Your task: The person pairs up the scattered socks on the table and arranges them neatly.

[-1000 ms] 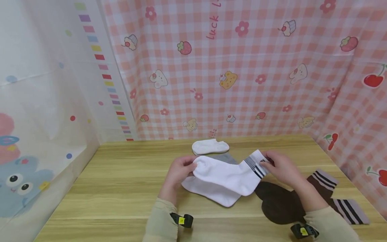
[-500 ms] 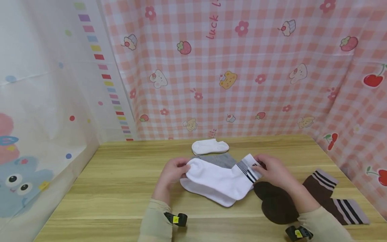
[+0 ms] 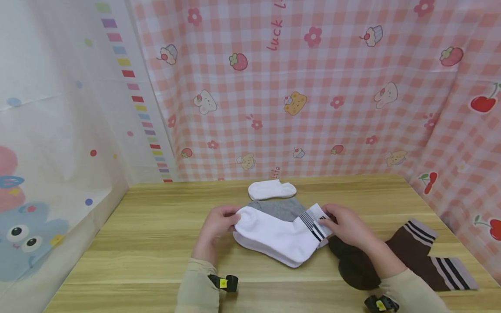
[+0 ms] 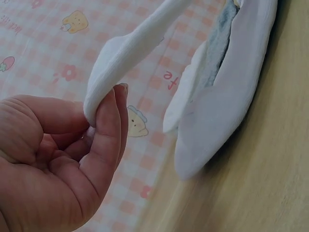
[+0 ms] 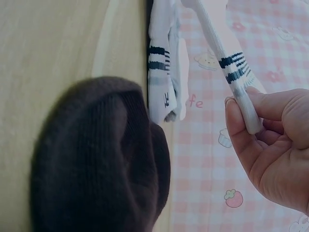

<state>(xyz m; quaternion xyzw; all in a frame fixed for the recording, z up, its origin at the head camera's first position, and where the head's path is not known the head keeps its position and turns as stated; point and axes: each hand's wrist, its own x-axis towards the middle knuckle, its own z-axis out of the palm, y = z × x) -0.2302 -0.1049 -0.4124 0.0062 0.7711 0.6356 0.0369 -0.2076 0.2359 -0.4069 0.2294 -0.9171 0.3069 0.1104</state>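
Note:
A white sock (image 3: pixel 270 232) with black stripes at its cuff is stretched between both hands. My left hand (image 3: pixel 220 221) pinches it by the toe; in the left wrist view the thumb and fingers grip the white fabric (image 4: pixel 113 72). The cuff end is pinched by my right hand (image 3: pixel 346 221), and the right wrist view shows the striped cuff (image 5: pixel 241 82) between thumb and fingers. Just below the held sock lies a second white striped sock (image 4: pixel 217 121), flat on the table and mostly covered in the head view; the wrist views show a gap between the two.
Behind it lie a grey sock (image 3: pixel 278 208) and a short white sock (image 3: pixel 270 190) at the table's back. Dark brown socks (image 3: pixel 415 256) with striped cuffs lie at the right, partly beneath the right forearm. A pink checked cloth (image 3: pixel 254 87) hangs behind the wooden table (image 3: pixel 156 243).
Both hands have moved left and a little toward the person, carrying the white sock. It now lines up over the second white sock, and more of the grey sock shows.

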